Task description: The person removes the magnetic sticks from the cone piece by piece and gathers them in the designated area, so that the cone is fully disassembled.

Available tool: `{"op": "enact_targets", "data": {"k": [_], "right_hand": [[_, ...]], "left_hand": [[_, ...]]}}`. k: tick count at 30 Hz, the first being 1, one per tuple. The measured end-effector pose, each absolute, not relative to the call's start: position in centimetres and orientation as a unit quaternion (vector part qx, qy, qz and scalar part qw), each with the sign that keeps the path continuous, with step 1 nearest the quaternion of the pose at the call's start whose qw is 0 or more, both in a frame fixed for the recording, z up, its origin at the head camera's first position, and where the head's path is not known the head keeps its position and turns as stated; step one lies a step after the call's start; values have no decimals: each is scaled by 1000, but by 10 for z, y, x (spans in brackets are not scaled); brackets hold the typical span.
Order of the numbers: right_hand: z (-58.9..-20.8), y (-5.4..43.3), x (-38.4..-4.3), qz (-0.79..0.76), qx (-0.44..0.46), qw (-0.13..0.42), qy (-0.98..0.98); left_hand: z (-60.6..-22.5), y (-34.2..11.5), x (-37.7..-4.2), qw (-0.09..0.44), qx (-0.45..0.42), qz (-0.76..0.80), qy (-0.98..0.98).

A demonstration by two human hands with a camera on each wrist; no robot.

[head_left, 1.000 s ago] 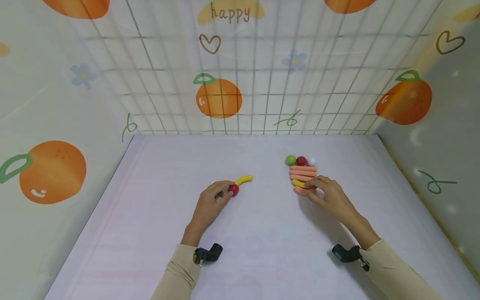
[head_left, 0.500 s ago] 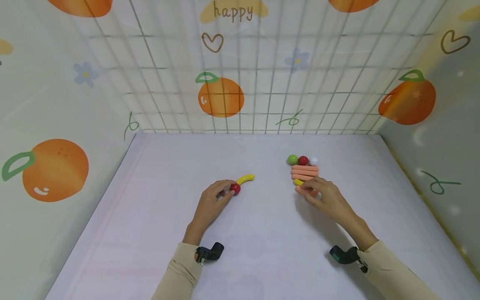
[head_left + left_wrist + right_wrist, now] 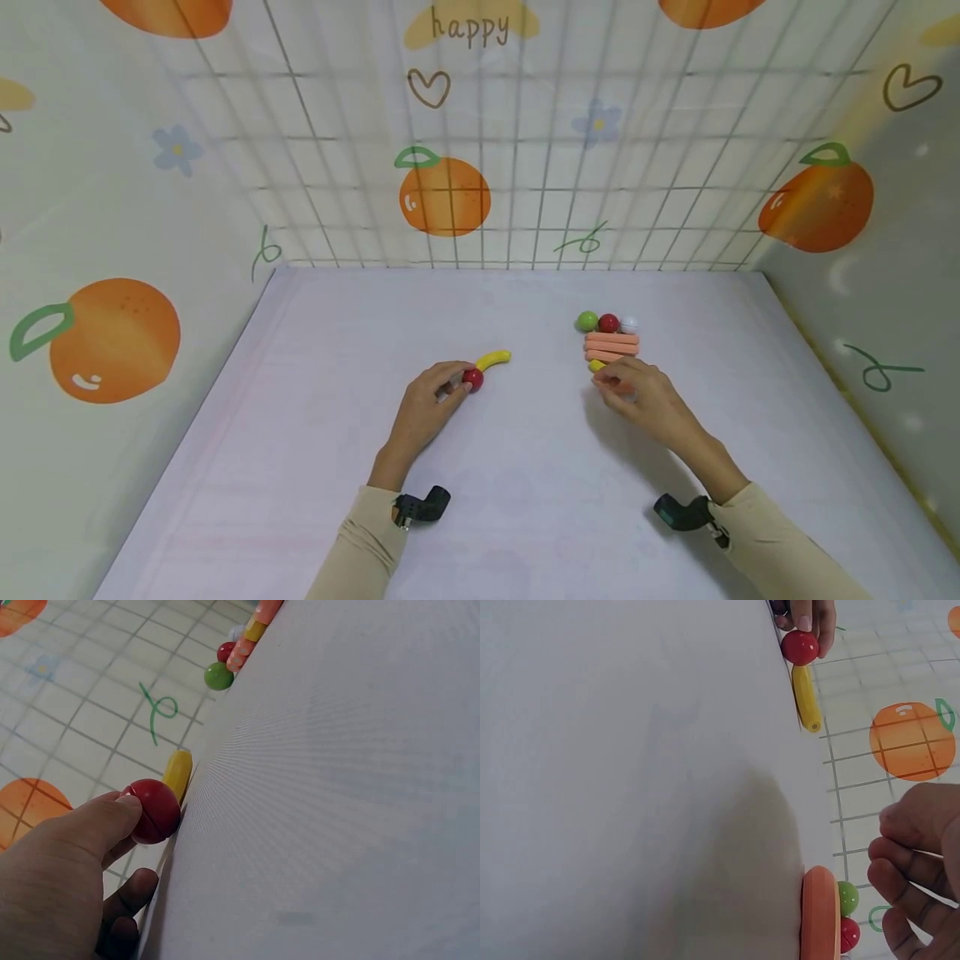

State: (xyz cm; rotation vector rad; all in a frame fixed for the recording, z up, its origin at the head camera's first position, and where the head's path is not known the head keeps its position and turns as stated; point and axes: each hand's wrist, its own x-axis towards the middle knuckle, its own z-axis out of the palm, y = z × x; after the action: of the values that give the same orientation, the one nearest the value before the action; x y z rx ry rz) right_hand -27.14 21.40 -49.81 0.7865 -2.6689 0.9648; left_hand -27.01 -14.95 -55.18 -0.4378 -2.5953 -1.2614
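Observation:
In the head view my left hand (image 3: 426, 404) rests low over the table, pinching a small red ball (image 3: 473, 380) between thumb and fingers. A groove runs around this ball (image 3: 156, 811) in the left wrist view. Right behind it lies a yellow toy banana (image 3: 494, 359). My right hand (image 3: 651, 402) hovers over the near end of a group of toys, fingers loosely bent; the right wrist view shows nothing between them. A second yellow banana (image 3: 596, 366) peeks out past its fingertips, mostly hidden. Beyond it lie several pink sausages (image 3: 611, 343) side by side.
At the group's far end sit a green ball (image 3: 587, 321), a red ball (image 3: 608, 322) and a white ball (image 3: 629, 325) in a row. A pale cloth covers the table (image 3: 337, 317). A wire grid (image 3: 525, 200) behind printed sheeting stands along the back.
My right hand has shifted slightly left and toward me, coming away from the banana, which now shows less past its fingers. The left hand keeps hold of the red ball in place.

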Motion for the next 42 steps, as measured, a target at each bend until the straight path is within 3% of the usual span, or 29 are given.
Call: {"op": "enact_targets", "data": {"k": [42], "right_hand": [[-505, 190, -271, 338, 292, 111, -888]], "left_hand": [[-555, -150, -271, 113, -146, -420, -889]]}}
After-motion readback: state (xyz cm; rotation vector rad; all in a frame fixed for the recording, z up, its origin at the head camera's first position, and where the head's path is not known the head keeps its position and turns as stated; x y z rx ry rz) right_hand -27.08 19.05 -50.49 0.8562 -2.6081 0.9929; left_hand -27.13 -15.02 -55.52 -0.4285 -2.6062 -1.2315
